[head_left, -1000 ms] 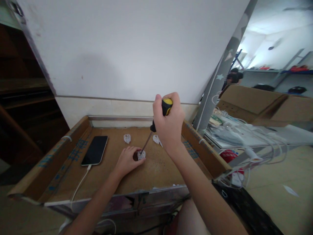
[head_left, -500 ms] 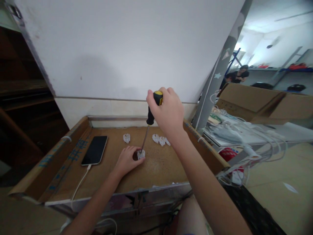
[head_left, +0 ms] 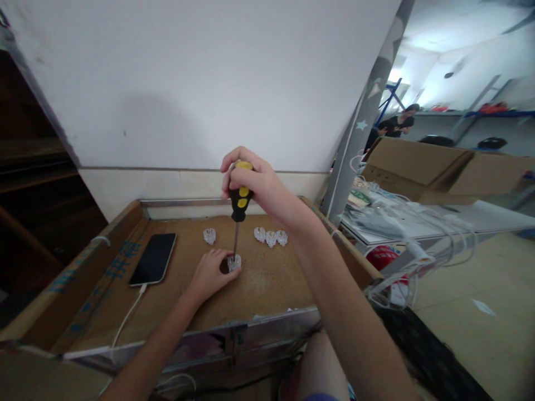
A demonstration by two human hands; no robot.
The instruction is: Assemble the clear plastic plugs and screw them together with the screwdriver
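My right hand (head_left: 254,181) is wrapped round the black-and-yellow handle of a screwdriver (head_left: 239,209). The shaft points down, nearly upright, and its tip meets a small clear plastic piece (head_left: 234,264) with metal spots on top. Thumb and fingers of my left hand (head_left: 212,274) pinch that piece from the left against the cardboard-lined surface (head_left: 267,284). Farther back lies a similar clear piece (head_left: 209,236). To the right of it, several more clear pieces (head_left: 271,239) sit close together.
A phone (head_left: 153,259) with a white cable lies at the left. Raised cardboard sides (head_left: 90,267) border the surface, and a white wall (head_left: 200,83) stands behind. On the right, a table carries bagged cables (head_left: 380,217) and an open carton (head_left: 422,167). People (head_left: 399,122) are in the background.
My right hand has turned the screwdriver handle and its grip has shifted; the shaft now stands more upright. My left hand still pinches the clear piece. The whole view has shifted slightly.
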